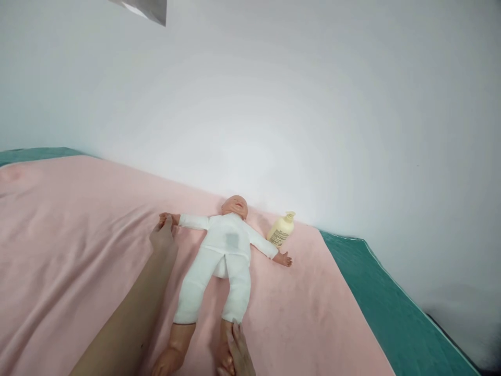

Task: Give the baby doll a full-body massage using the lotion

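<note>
White fabric covers the body of a life-sized-looking baby doll whose head, hands and feet are smooth, pinkish-tan and plastic-like. It lies on its back on a soft, rumpled pink cloth, head toward the plain white wall, feet toward the wearer, both arms spread wide and legs slightly parted. A grey square patch sits on the front of its white top.

The wearer's two bare hands are well apart. The left hand is at the doll's outstretched hand on the left of the view, thumb and fingers closed on it. The right hand touches the doll's lower leg and foot nearest the right, its fingers along the ankle; I cannot tell how firmly it grips, as the lower frame edge cuts it off.

Just beside the doll's other arm is a pale yellow pump bottle with dark printed lettering, its lower part near the white sleeve. Green covering shows beyond the cloth's edges, and a greyish sheet enters at the top.
</note>
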The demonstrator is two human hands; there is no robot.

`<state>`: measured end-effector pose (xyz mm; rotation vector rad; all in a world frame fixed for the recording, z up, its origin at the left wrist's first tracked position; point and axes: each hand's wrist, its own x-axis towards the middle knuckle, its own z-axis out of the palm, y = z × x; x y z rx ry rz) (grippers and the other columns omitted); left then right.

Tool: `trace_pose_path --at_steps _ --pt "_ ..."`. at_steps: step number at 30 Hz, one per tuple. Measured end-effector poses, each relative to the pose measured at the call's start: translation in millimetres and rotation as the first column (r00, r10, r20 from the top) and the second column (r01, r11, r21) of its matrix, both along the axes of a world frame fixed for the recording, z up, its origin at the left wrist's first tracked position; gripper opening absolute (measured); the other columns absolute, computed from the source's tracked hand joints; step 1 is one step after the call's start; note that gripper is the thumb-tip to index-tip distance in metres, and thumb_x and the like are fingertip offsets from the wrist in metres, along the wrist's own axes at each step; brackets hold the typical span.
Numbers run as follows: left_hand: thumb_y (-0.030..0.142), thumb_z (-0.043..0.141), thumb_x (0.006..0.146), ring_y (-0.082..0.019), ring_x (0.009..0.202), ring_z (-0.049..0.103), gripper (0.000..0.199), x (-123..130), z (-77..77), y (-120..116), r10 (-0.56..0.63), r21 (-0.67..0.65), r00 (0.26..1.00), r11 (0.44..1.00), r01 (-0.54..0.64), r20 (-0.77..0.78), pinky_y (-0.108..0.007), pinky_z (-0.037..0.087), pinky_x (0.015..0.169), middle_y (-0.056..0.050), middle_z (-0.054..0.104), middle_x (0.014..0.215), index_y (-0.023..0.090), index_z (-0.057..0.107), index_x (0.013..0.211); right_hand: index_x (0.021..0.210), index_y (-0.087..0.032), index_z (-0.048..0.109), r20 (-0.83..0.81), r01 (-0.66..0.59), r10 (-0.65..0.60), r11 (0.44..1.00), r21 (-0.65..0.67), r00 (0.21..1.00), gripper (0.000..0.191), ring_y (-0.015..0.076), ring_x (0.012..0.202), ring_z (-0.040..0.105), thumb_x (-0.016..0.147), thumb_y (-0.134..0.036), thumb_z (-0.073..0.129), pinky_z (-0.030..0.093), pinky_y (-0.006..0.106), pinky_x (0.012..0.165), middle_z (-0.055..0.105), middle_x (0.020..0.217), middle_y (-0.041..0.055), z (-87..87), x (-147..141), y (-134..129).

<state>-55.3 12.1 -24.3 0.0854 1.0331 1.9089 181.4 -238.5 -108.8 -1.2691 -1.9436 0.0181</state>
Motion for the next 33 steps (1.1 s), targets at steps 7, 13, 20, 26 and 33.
trace_pose_path --at_steps 7,13,20,26,33 --pt "0.024 0.083 0.06 -0.02 0.1 0.062 0.039 10.0 26.0 -13.9 -0.011 0.147 0.905 0.986 0.081 -0.426 -0.035 0.046 0.097 -0.005 0.07 0.099 0.016 0.071 0.096 0.143 -0.035 0.037 -0.163 0.127 -0.128 0.992 -0.018 0.978 0.048 0.0189 0.119 0.056 0.096 -0.031 0.044 0.055 0.027 0.089 0.055 0.135 -0.0012 44.0 -12.1 8.1" --pt "0.031 0.078 0.065 -0.024 0.101 0.062 0.032 21.0 37.1 -30.5 -0.118 0.14 0.473 0.869 0.475 -0.873 -0.038 0.047 0.091 -0.005 0.07 0.102 0.02 0.07 0.093 0.138 -0.028 0.047 -0.313 0.151 -0.159 0.987 -0.048 0.937 0.04 0.0219 0.125 0.052 0.098 -0.032 0.039 0.05 0.035 0.099 0.054 0.136 0.0037 106.0 -23.3 43.9" --pt "0.016 0.062 0.078 -0.022 0.1 0.062 0.011 41.9 38.1 -38.0 0.179 0.043 -0.081 0.599 0.8 -0.981 -0.037 0.041 0.093 -0.002 0.072 0.092 0.022 0.069 0.084 0.12 -0.019 0.056 -0.324 0.171 -0.178 0.984 -0.051 0.929 0.031 0.0222 0.107 0.058 0.094 -0.036 0.054 0.051 0.042 0.09 0.056 0.124 0.008 120.6 -18.5 79.2" --pt "0.014 0.059 0.079 -0.021 0.094 0.063 0.012 42.0 40.4 -41.2 0.152 0.0 -0.102 0.56 0.829 -0.983 -0.036 0.043 0.091 -0.002 0.072 0.088 0.021 0.069 0.082 0.122 -0.02 0.056 -0.34 0.168 -0.181 0.983 -0.069 0.923 0.032 0.0226 0.109 0.058 0.095 -0.036 0.053 0.05 0.043 0.092 0.055 0.127 0.0083 121.9 -21.1 78.5" --pt "0.034 0.07 0.075 -0.024 0.103 0.062 0.028 30.1 40.0 -37.7 -0.181 0.139 0.441 0.787 0.602 -0.879 -0.036 0.048 0.093 -0.006 0.07 0.107 0.02 0.071 0.099 0.141 -0.028 0.041 -0.371 0.108 -0.15 0.985 -0.131 0.916 0.043 0.0214 0.131 0.044 0.098 -0.029 0.04 0.045 0.036 0.104 0.048 0.142 0.0034 112.3 -25.2 46.5"
